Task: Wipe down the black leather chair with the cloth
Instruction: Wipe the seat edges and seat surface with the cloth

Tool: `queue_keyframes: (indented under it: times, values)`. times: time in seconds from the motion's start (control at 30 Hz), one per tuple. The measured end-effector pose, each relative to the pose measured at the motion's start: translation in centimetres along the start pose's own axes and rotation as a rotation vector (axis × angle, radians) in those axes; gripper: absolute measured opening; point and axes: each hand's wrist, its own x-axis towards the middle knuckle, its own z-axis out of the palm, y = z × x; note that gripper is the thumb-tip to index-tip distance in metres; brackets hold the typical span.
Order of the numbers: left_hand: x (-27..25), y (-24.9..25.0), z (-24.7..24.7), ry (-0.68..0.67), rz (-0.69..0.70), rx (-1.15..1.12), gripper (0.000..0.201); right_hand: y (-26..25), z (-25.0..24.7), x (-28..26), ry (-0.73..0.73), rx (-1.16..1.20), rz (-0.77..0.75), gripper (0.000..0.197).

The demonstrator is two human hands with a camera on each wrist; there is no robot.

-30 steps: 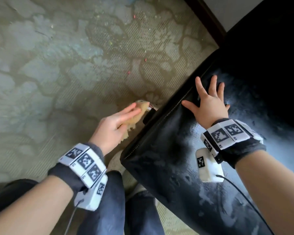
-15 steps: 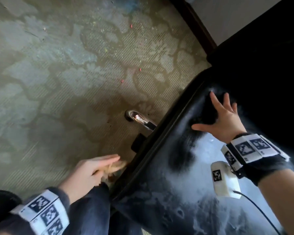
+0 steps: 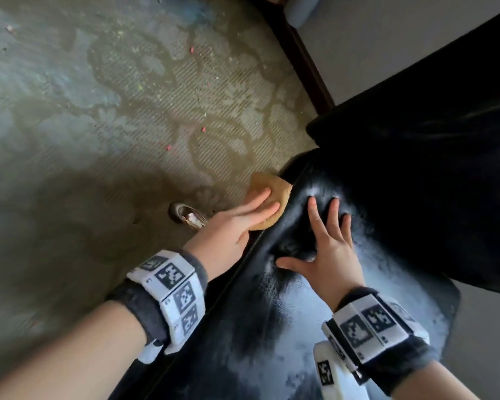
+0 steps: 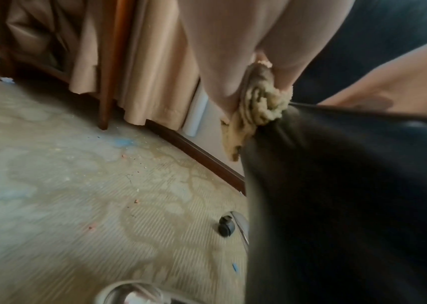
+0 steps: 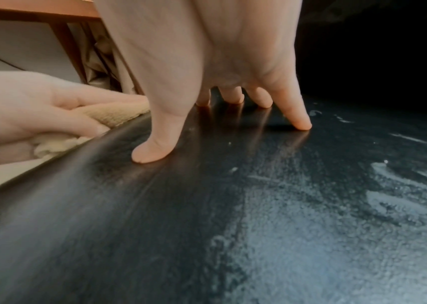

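Two hands on the chair (image 3: pixel 315 327). Left hand (image 3: pixel 231 226) has moved back up along the seat's outer side edge since half a second ago, when it was low near the person's leg; fingers now lie flat and straight, pressing the tan cloth (image 3: pixel 269 197) against the edge near the rear corner, thumb tucked under a fold of it in the right wrist view. In the left wrist view the cloth (image 4: pixel 259 107) is bunched right at the seam. Right hand (image 3: pixel 329 249) open, fingers spread, tips planted on the seat top just beside the cloth, bracing; it has slid a little toward the edge as well. Seat top shows pale dusty smears on the near and right side (image 5: pixel 324 226), darker cleaner leather by the edge. Reads as back-and-forth strokes on the side rim, mid-task; dusty top still needs passes. Caster (image 4: pixel 225 226) and chrome leg below on the patterned carpet (image 3: pixel 98 140).
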Motion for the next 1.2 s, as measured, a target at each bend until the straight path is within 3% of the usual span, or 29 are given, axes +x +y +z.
queue_keyframes:
  times: [0.13, 0.23, 0.33, 0.47, 0.57, 0.67, 0.77, 0.97, 1.2]
  values:
    - [-5.4, -1.8, -0.9, -0.069, 0.001, -0.034, 0.07, -0.3, -0.2, -0.1, -0.015, -0.028, 0.007, 0.117]
    - [-7.3, -2.6, -2.4, -0.11, -0.095, -0.128, 0.082, -0.7, -0.3, -0.4, -0.033, -0.057, 0.012, 0.117]
    - [-3.3, -2.0, -4.0, -0.029, -0.157, -0.159, 0.081, -1.0, -0.4, -0.5, -0.07, -0.072, 0.021, 0.116]
    - [6.1, 0.7, -5.3, 0.075, -0.073, -0.095, 0.061, -1.3, -0.7, -0.3, -0.12, -0.117, 0.034, 0.116]
    - [12.1, 3.3, -4.7, 0.049, 0.007, 0.048, 0.06, -1.3, -0.7, -0.2, -0.144, -0.159, 0.035, 0.117]
    - [14.4, 4.4, -2.7, -0.066, 0.053, 0.179, 0.064, -1.3, -0.7, -0.1, -0.167, -0.168, 0.035, 0.116]
    - [13.0, 3.4, -0.6, -0.126, 0.058, 0.217, 0.064, -1.2, -0.7, 0.0, -0.177, -0.173, 0.035, 0.115]
    - [9.0, 1.8, -1.2, -0.074, 0.093, 0.187, 0.067, -1.1, -0.5, 0.3, -0.187, -0.172, 0.038, 0.113]
    - [-1.9, -0.4, -0.7, -0.13, 0.06, 0.131, 0.081, -0.8, 0.3, 0.6, -0.111, -0.074, 0.072, 0.111]
